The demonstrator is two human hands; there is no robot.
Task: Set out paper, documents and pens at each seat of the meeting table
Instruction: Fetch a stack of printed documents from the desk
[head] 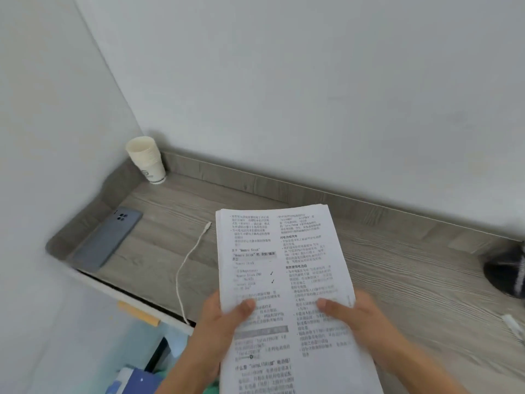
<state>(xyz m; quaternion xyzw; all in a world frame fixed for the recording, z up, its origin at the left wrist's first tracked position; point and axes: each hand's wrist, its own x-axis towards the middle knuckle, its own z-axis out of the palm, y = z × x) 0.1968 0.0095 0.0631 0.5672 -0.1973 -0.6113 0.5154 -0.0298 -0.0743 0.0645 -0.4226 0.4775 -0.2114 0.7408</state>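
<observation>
A thick stack of printed documents [281,265], white sheets with two columns of text, is held up over a grey wood-grain counter [397,274]. My left hand [218,325] grips the stack's left edge, thumb lying on the top page. My right hand [358,317] grips the right edge, thumb also on the page. The fingers under the stack are hidden. No pens are in view.
A stack of white paper cups [147,159] stands in the counter's back left corner. A grey phone [109,238] lies face down at the left, a white cable [189,260] beside it. A dark object [508,273] sits at the right edge. White walls enclose the counter.
</observation>
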